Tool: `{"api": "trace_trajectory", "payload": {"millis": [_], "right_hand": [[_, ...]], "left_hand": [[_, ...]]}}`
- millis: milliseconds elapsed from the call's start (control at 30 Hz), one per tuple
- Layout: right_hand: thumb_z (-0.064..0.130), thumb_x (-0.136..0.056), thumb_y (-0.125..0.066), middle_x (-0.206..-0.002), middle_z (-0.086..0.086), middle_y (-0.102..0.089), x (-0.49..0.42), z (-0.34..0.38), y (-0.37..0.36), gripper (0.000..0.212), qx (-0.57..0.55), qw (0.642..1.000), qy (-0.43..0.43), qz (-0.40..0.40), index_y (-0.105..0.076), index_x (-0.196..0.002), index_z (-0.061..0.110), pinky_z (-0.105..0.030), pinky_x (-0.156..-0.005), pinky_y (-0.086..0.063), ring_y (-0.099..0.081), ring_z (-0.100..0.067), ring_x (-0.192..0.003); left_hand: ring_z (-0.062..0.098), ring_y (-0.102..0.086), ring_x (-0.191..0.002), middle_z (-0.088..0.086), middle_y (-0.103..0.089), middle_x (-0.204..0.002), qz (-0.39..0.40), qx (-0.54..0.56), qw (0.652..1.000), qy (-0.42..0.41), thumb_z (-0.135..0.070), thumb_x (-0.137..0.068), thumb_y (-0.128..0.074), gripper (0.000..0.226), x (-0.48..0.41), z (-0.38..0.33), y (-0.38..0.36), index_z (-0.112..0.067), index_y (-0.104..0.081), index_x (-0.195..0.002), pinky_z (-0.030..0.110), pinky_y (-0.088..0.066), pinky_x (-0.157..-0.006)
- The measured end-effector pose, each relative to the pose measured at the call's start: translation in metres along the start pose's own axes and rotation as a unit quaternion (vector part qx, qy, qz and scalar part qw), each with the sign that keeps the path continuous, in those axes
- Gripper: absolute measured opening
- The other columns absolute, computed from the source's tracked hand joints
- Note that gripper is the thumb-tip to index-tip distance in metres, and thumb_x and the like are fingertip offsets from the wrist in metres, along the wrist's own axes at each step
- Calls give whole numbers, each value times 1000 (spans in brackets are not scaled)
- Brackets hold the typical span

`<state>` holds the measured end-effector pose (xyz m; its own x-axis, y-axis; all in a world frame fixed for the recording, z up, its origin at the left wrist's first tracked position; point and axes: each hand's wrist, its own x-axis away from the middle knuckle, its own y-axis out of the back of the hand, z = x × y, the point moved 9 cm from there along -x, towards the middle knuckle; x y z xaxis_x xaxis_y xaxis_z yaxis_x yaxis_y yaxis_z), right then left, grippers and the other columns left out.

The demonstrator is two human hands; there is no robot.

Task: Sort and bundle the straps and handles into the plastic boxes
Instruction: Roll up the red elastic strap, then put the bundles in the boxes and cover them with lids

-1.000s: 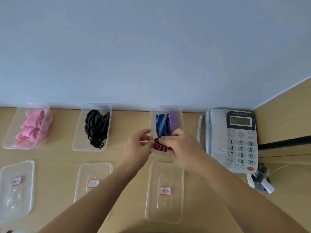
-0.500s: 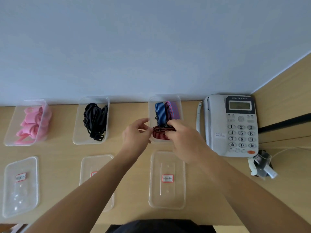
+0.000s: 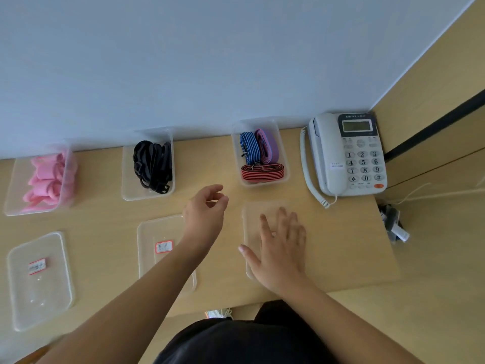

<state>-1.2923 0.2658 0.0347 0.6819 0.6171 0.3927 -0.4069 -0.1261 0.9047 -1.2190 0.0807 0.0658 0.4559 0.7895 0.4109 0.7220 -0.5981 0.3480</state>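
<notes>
My spread right hand (image 3: 280, 248) covers the flimsy, slick clear plastic lid (image 3: 251, 227), so I'd pinch its edge; left hand (image 3: 207, 208) loosely curled, empty.

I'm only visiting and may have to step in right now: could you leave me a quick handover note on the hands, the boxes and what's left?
Left hand: loosely curled, holds nothing.
Right hand: fingers spread over the right lid; contact unclear.
Done: pink handles in the left box; black straps in the middle box; blue bundle, purple bundle and red bundle in the right box.
Left: probably closing the boxes; left lid and middle lid also lie off their boxes.
</notes>
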Motion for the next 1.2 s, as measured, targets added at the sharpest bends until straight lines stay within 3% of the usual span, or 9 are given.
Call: {"api": "trace_trajectory", "payload": {"millis": [267,433,533,633,800,967,1067,1133,1200], "right_hand": [[58,-81,-56,-160,-18,-28,14,15,27,73,-12,998,10,-55,-48,-144,23,-57,-110,-30,-27,-42,-144],[50,-73,-64,-138,-17,-52,16,19,84,61,-43,977,45,-206,-65,-123,16,-55,-94,-42,-46,-40,-129],[53,-74,-62,-139,-16,-51,-10,19,117,61,-47,968,49,-242,-63,-123,17,-56,-96,-41,-44,-40,-129],[60,-79,-54,-144,-15,-46,-53,24,136,67,-26,975,52,-215,-54,-133,20,-55,-99,-39,-38,-40,-134],[61,-82,-49,-142,-14,-45,-121,35,145,63,-1,984,60,-167,-52,-129,20,-51,-99,-35,-34,-40,-133],[63,-79,-44,-128,-11,-51,-147,42,141,57,11,982,74,-171,-57,-113,20,-45,-87,-37,-42,-38,-121],[64,-79,-46,-127,-15,-53,-148,40,139,61,6,977,82,-196,-59,-118,19,-45,-84,-38,-45,-40,-115],[66,-87,-42,-136,-19,-50,-147,40,133,69,11,976,89,-197,-56,-132,16,-51,-94,-39,-43,-43,-123],[66,-94,-33,-150,-23,-40,-145,41,123,76,18,979,89,-183,-48,-146,13,-58,-113,-29,-30,-49,-139]], "left_hand": [[12,-69,-95,-12,-73,-100,13,11,1000,-2,-21,-96,-66,23,14,11,14,-35,-72,-114,44,-62,-85],[12,-68,-82,-2,-74,-101,7,30,999,-7,-19,-98,-65,18,2,-8,16,-27,-74,-111,37,-63,-80],[17,-70,-84,0,-75,-99,9,42,999,5,-21,-98,-65,14,-8,-20,10,-30,-73,-103,42,-63,-84],[19,-73,-87,0,-75,-94,7,60,998,23,-23,-99,-66,10,-22,-32,3,-25,-75,-101,44,-63,-86],[21,-75,-91,1,-76,-100,4,122,988,90,-29,-99,-69,10,-52,-44,-17,-21,-73,-99,33,-63,-76],[19,-75,-85,3,-79,-95,2,126,988,92,-23,-95,-73,5,-75,-54,-35,-22,-78,-92,33,-63,-74],[16,-72,-77,1,-77,-91,-20,106,989,97,-21,-91,-78,1,-85,-53,-38,-20,-78,-90,37,-64,-76],[17,-71,-76,1,-77,-87,-34,87,990,101,-19,-89,-79,3,-91,-51,-39,-20,-78,-86,42,-65,-81],[17,-71,-74,-1,-76,-81,-41,64,993,96,-18,-88,-79,9,-96,-51,-38,-22,-77,-80,42,-65,-81]]}}
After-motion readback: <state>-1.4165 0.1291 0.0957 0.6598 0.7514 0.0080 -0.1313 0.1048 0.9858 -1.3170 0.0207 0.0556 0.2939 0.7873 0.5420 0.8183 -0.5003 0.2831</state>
